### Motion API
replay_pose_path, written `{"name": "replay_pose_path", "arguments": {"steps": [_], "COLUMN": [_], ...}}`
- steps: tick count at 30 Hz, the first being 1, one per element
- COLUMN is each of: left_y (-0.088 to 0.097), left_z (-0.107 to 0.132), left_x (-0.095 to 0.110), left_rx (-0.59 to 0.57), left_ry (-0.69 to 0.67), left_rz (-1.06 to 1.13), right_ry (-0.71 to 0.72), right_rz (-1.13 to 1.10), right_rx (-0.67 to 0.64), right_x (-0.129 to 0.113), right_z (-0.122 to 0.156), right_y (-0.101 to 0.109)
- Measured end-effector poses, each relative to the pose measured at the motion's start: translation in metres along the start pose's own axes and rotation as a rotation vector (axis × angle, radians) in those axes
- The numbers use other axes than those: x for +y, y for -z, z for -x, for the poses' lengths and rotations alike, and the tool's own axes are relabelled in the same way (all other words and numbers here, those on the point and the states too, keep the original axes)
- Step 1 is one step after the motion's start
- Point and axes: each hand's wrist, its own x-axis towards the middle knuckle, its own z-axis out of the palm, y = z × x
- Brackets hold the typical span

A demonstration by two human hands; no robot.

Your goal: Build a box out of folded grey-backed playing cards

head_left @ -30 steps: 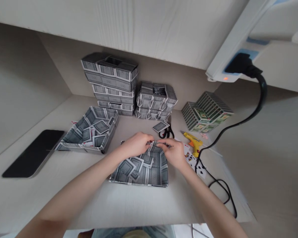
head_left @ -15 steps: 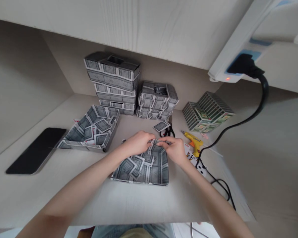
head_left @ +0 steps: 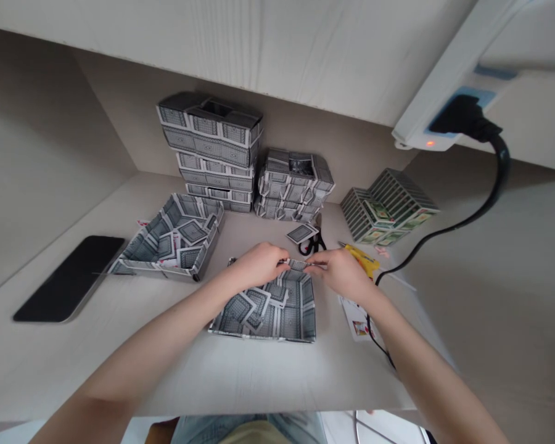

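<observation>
In front of me lies a shallow open box made of playing cards (head_left: 277, 327), its walls covered in grey card backs. Several loose playing cards (head_left: 258, 302) rest inside it. At the box's far wall, my left hand (head_left: 263, 264) pinches the top edge between thumb and fingers. A little to the right, my right hand (head_left: 340, 271) grips the same edge near the far right corner. A short stretch of the rim shows between the two hands. Just beyond them are a single playing card (head_left: 301, 232) and black-handled scissors (head_left: 312, 242), partly hidden.
A second card box (head_left: 206, 256) with loose cards stands left, beside a black phone (head_left: 69, 279). Stacked card boxes (head_left: 210, 139) and smaller ones (head_left: 296, 182) line the back. Right are green-striped card boxes (head_left: 388, 206), a yellow glue gun (head_left: 363, 259), a black cable (head_left: 444, 228) and cards (head_left: 358, 320).
My right hand has slid slightly right along the far rim, widening the gap between my hands. My right forearm now covers part of the glue gun and cable. The left hand stays almost still.
</observation>
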Motion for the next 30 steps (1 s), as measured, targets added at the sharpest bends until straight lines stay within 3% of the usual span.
{"name": "replay_pose_path", "arguments": {"steps": [3, 14, 25, 30], "left_y": [-0.002, -0.003, -0.006, -0.007], "left_z": [0.0, 0.0, 0.0, 0.001], "left_x": [0.0, -0.001, -0.003, -0.003], "left_rx": [-0.006, -0.052, -0.044, -0.071], "left_ry": [0.008, 0.007, -0.027, -0.016], "left_rz": [-0.036, -0.094, -0.115, -0.229], "right_ry": [0.025, 0.067, 0.128, 0.131], "right_rz": [0.052, -0.162, 0.018, 0.088], "right_rx": [0.008, 0.112, 0.037, 0.005], "right_x": [0.0, 0.013, -0.011, -0.014], "right_z": [0.002, 0.008, 0.002, -0.002], "right_y": [0.001, -0.015, -0.008, -0.009]}}
